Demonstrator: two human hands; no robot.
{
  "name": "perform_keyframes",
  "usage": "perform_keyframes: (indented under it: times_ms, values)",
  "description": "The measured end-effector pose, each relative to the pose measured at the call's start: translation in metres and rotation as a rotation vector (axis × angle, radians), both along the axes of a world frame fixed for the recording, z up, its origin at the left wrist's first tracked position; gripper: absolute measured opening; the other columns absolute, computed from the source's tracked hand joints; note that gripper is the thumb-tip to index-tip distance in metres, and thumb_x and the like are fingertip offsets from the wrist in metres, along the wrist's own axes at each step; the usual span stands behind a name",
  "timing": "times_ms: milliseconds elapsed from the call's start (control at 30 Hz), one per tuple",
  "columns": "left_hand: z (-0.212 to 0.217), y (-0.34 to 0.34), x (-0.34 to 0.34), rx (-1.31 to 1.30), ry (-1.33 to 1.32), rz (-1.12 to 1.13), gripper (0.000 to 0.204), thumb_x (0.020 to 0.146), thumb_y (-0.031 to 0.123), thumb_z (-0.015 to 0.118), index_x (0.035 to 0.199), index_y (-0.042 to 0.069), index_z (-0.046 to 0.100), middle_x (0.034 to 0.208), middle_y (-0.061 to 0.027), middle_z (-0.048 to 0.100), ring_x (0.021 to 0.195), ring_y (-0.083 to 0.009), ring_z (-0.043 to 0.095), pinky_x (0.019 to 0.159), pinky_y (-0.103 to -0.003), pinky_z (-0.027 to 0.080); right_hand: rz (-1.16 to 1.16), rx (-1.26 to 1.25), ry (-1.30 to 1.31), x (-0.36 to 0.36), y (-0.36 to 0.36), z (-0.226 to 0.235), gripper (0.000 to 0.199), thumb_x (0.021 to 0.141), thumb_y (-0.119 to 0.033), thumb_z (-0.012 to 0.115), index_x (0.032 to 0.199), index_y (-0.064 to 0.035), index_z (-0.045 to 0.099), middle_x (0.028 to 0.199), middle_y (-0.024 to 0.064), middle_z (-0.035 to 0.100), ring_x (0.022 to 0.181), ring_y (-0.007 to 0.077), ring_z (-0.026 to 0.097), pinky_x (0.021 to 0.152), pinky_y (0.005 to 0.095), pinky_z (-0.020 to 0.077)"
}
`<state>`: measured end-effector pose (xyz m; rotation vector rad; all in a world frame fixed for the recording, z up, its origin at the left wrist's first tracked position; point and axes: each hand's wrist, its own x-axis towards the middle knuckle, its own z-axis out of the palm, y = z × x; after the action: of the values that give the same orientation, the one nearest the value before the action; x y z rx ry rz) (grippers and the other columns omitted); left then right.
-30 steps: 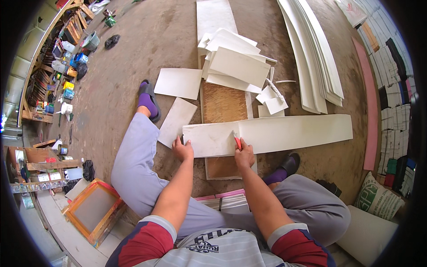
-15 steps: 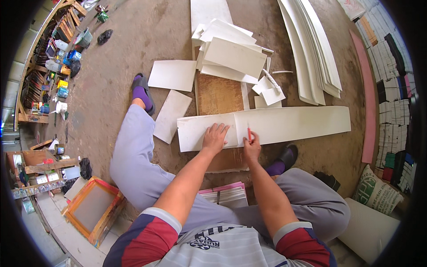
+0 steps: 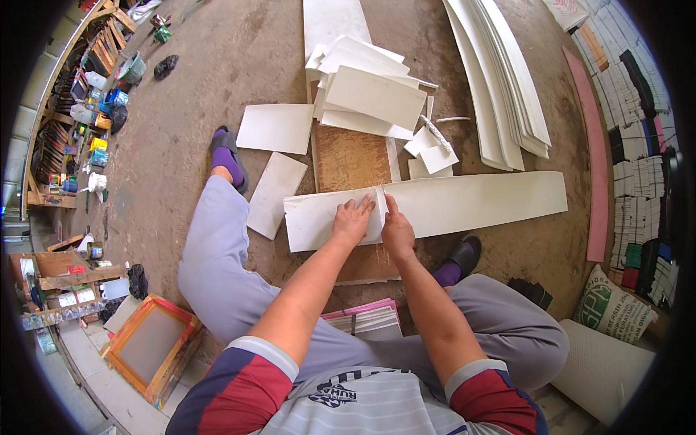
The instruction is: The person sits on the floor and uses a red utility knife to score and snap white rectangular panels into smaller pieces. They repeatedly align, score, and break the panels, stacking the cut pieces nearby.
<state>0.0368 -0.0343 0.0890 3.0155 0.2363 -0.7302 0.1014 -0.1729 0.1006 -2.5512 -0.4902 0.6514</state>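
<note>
Across a worn wooden board [image 3: 354, 161] lies a long white strip of sheet material [image 3: 486, 201]. A shorter white piece [image 3: 310, 219] rests over its left part, its right edge crossing the strip. My left hand [image 3: 351, 221] presses flat on this piece, fingers spread, close to that edge. Just right of the edge, my right hand [image 3: 398, 230] is closed with the index finger stretched forward along it. The slim red cutter knife in that hand, visible half a second ago, is now mostly hidden by the fingers.
Beyond the strip lies a pile of cut white pieces [image 3: 377, 98], with a twisted white cord [image 3: 435, 130] beside it. Long white sheets [image 3: 500, 87] are stacked at the far right. Two loose pieces, one being a white rectangle [image 3: 275, 128], lie near my left foot [image 3: 230, 159].
My right hand has moved forward and left, up to the shorter piece's edge, and the red cutter knife has turned out of sight. My left hand stays pressed down. The whole view shifted slightly.
</note>
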Motion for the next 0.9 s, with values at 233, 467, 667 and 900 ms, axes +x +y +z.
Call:
perform_keyframes:
  times_ms: [233, 467, 667, 900]
  values:
    - [-0.002, -0.001, 0.002, -0.004, -0.012, 0.004, 0.083, 0.085, 0.029, 0.075, 0.159, 0.023, 0.038, 0.169, 0.0062, 0.027, 0.127, -0.02, 0.051, 0.094, -0.038, 0.045, 0.071, -0.088, 0.04, 0.004, 0.01, -0.004, 0.065, 0.097, -0.007, 0.046, 0.158, -0.0248, 0.036, 0.103, 0.0234, 0.068, 0.095, 0.0421, 0.07, 0.082, 0.0531, 0.0556]
    - [-0.019, 0.002, 0.0, 0.015, -0.032, -0.011, 0.094, 0.078, 0.041, 0.084, 0.158, 0.02, 0.039, 0.169, 0.0038, 0.027, 0.131, -0.0247, 0.049, 0.092, -0.041, 0.047, 0.05, -0.034, -0.019, 0.0, 0.016, -0.019, 0.053, 0.104, -0.017, 0.047, 0.156, -0.0252, 0.04, 0.099, 0.0232, 0.07, 0.091, 0.0427, 0.07, 0.079, 0.0548, 0.0555]
    - [-0.018, 0.001, 0.001, 0.014, -0.011, -0.026, 0.085, 0.077, 0.04, 0.084, 0.151, 0.016, 0.049, 0.17, 0.0044, 0.024, 0.131, -0.0249, 0.048, 0.092, -0.041, 0.047, 0.038, -0.033, 0.008, -0.002, 0.025, -0.012, 0.06, 0.098, -0.009, 0.048, 0.156, -0.0203, 0.04, 0.099, 0.0252, 0.07, 0.092, 0.0436, 0.07, 0.08, 0.0552, 0.0552]
    - [-0.024, 0.004, -0.002, 0.031, -0.064, -0.006, 0.091, 0.076, 0.04, 0.085, 0.155, 0.022, 0.044, 0.169, 0.0054, 0.025, 0.13, -0.0244, 0.049, 0.092, -0.041, 0.047, 0.066, -0.113, 0.113, -0.003, 0.031, 0.021, 0.066, 0.092, -0.006, 0.05, 0.156, -0.0163, 0.04, 0.1, 0.0294, 0.071, 0.095, 0.0463, 0.07, 0.084, 0.0556, 0.0557]
